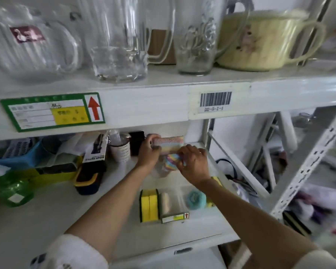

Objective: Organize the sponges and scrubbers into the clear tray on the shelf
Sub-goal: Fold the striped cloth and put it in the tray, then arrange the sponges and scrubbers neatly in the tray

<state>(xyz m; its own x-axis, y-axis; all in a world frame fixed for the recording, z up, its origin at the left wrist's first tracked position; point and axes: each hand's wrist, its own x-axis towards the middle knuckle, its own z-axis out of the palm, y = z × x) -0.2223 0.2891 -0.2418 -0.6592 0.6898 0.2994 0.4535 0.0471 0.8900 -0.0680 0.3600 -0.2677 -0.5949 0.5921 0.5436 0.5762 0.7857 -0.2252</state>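
Note:
On the lower shelf lies a clear tray (175, 197). At its near end stand yellow sponges (149, 205), a beige sponge (165, 203) and a teal round scrubber (195, 199). At the tray's far end, my left hand (148, 152) grips the left end of a flat pastel-striped sponge pad (168, 144) with a red mesh top. My right hand (194, 162) pinches a rainbow-striped scrubber (172, 161) just below that pad. A yellow piece (216, 180) peeks out under my right wrist.
Left of the tray sit a black and yellow brush (89, 177), a paper cup (120, 152), a dark box (137, 142) and green and blue clutter (17, 171). Glass pitchers (120, 39) and a cream basin (260, 39) fill the shelf above. A shelf upright (308, 162) stands right.

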